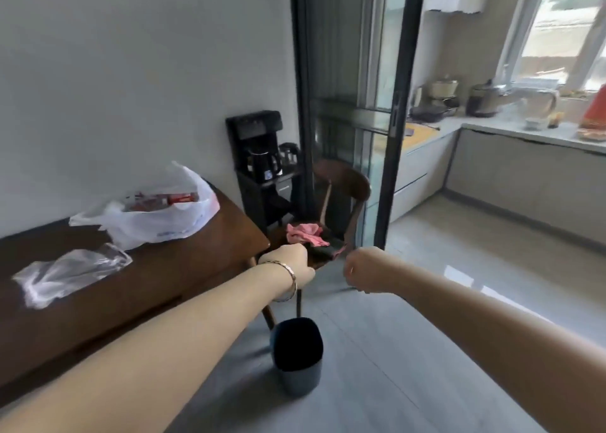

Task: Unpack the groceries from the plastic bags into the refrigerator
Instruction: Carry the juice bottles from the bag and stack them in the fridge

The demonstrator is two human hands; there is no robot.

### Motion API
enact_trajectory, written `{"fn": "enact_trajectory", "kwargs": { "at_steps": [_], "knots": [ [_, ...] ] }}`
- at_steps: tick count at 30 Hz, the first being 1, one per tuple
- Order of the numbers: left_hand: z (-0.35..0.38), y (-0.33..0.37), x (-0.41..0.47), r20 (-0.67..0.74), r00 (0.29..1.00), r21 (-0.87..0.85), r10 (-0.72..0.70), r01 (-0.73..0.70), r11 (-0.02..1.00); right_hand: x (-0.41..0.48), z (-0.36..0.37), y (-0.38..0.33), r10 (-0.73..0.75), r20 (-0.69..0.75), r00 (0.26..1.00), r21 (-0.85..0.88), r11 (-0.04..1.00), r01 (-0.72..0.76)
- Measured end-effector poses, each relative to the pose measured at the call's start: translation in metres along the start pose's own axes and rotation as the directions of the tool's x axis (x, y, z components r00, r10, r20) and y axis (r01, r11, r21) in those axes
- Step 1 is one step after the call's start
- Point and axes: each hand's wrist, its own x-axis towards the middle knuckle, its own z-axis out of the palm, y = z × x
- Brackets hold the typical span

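A white plastic bag [157, 222] stands on the dark wooden table [183, 268] at the left, with red packages [160, 199] showing in its open mouth. A clear plastic bag [69, 275] lies flat nearer to me. Both my arms stretch forward past the table's corner. My left hand [290, 262], with a bracelet on the wrist, is curled into a fist just in front of a chair seat. My right hand [362, 268] is curled beside it, a short gap apart. I see nothing in either hand. No refrigerator is in view.
A wooden chair [344, 183] with a pink cloth [305, 232] stands beyond my hands. A dark bin [296, 350] sits on the grey floor below them. A black coffee machine stand [259, 157] is against the wall. A sliding glass door [347, 104] opens to a kitchen counter [524, 134].
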Motion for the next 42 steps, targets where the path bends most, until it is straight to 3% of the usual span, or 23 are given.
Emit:
{"fn": "enact_trajectory", "kwargs": {
  "at_steps": [5,10,18,24,28,33,35,36,39,40,42],
  "knots": [
    [-0.019,-0.126,0.017,-0.095,0.980,-0.111,-0.174,0.164,0.980,0.102,0.014,-0.113,-0.211,0.050,0.976,-0.056,0.975,0.214],
    [-0.033,-0.248,0.055,-0.136,0.907,-0.182,-0.398,0.372,0.910,0.211,0.025,-0.206,-0.363,0.058,0.930,-0.082,0.927,0.367],
    [-0.066,-0.382,0.140,-0.200,0.812,-0.187,-0.548,0.517,0.835,0.381,0.017,-0.304,-0.493,-0.048,0.869,-0.088,0.869,0.488],
    [-0.075,-0.470,0.208,-0.208,0.792,-0.255,-0.574,0.523,0.814,0.488,0.029,-0.376,-0.491,-0.114,0.864,-0.070,0.871,0.486],
    [-0.074,-0.519,0.252,-0.180,0.831,-0.310,-0.525,0.459,0.833,0.550,0.035,-0.401,-0.400,-0.158,0.903,-0.045,0.916,0.398],
    [-0.087,-0.579,0.316,-0.132,0.915,-0.301,-0.382,0.330,0.895,0.631,0.039,-0.408,-0.316,-0.011,0.949,-0.183,0.933,0.308],
    [-0.088,-0.592,0.338,-0.162,0.925,-0.295,-0.343,0.286,0.912,0.651,0.041,-0.402,-0.373,0.051,0.926,-0.365,0.857,0.365],
    [-0.088,-0.598,0.348,-0.195,0.924,-0.289,-0.328,0.266,0.920,0.660,0.041,-0.401,-0.474,0.033,0.880,-0.473,0.768,0.432],
    [-0.085,-0.620,0.387,-0.333,0.910,-0.162,-0.247,0.203,0.966,0.705,0.025,-0.398,-0.763,-0.004,0.646,-0.712,0.456,0.534],
    [-0.084,-0.627,0.400,-0.351,0.911,-0.103,-0.214,0.190,0.976,0.721,0.018,-0.396,-0.788,0.029,0.615,-0.761,0.382,0.525],
    [-0.085,-0.638,0.427,-0.330,0.927,-0.009,-0.179,0.186,0.983,0.753,0.004,-0.385,-0.734,0.145,0.664,-0.813,0.294,0.503]
  ]
}}
